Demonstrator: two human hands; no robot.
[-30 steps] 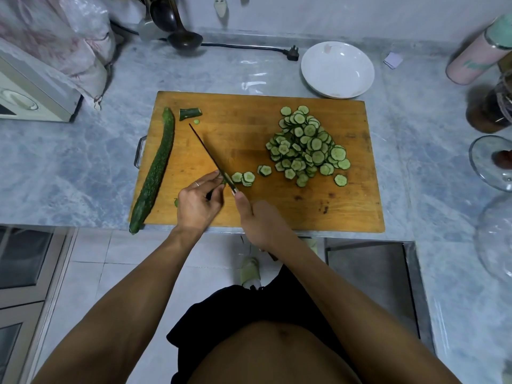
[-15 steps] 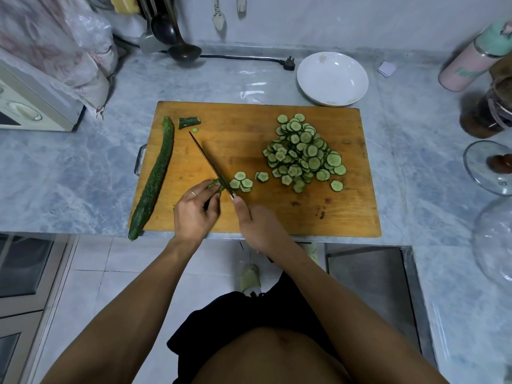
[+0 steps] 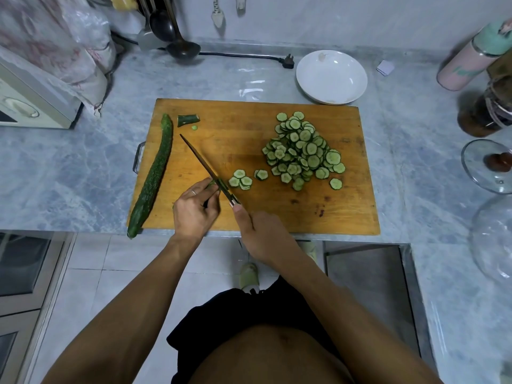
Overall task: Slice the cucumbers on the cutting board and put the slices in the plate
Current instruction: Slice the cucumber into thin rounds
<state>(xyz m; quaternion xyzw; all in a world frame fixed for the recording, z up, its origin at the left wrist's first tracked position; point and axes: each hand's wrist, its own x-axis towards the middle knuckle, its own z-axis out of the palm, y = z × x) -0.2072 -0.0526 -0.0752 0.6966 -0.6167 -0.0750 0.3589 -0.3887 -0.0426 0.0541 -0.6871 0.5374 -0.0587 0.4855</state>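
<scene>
A wooden cutting board (image 3: 249, 126) lies on the marble counter. A whole cucumber (image 3: 153, 173) runs down its left edge, and a cut-off end piece (image 3: 187, 119) sits near the top left. My left hand (image 3: 195, 209) pinches the last stub of a cucumber, mostly hidden under my fingers. My right hand (image 3: 257, 231) grips the handle of a knife (image 3: 205, 166), whose blade rests against the stub. A few fresh slices (image 3: 241, 180) lie just right of the blade, and a big pile of slices (image 3: 303, 149) sits further right. The white plate (image 3: 331, 76) stands behind the board, holding no slices.
A ladle (image 3: 177, 42) and a power cord (image 3: 249, 55) lie at the back of the counter. A pink bottle (image 3: 468, 62), a dark jar (image 3: 487, 112) and glass lids (image 3: 487, 164) crowd the right side. An appliance (image 3: 30, 101) stands at the left.
The stub under my left hand has got shorter as the knife kept cutting; the hands stay in the same spot on the board. The camera view has tilted slightly.
</scene>
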